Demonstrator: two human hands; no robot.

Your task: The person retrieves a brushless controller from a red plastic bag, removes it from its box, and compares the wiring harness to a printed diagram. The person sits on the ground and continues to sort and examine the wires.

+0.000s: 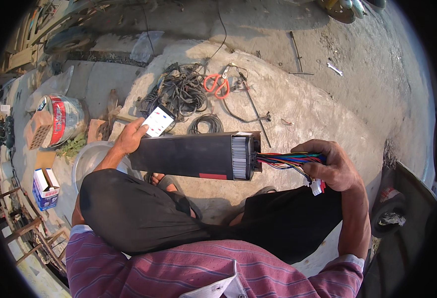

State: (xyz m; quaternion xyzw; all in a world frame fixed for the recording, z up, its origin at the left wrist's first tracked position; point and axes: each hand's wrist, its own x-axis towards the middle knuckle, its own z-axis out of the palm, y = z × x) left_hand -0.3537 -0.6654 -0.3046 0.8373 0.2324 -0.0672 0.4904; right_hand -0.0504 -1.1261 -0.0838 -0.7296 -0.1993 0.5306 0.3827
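Note:
My left hand [130, 137] is closed on a phone [159, 122] with a lit white screen, its thumb over the near edge. Just below that hand, a long black box [178, 155] lies across above my knees. A controller [242, 157] with silver ridged sides pokes out of the box's right end. From it runs a bundle of coloured wires [283, 159], and my right hand [333, 166] grips their far part. A white plug [317, 186] dangles under my right fingers. How the box's left end is supported is hidden.
Beyond the box lie a tangled cable heap [183, 92], a coiled cable [206, 124], orange-handled scissors [218, 85] and a thin rod [252, 107]. A wrench [334, 69] rests farther right. At left stand a bucket [64, 120], a basin [87, 159] and a small carton [45, 188].

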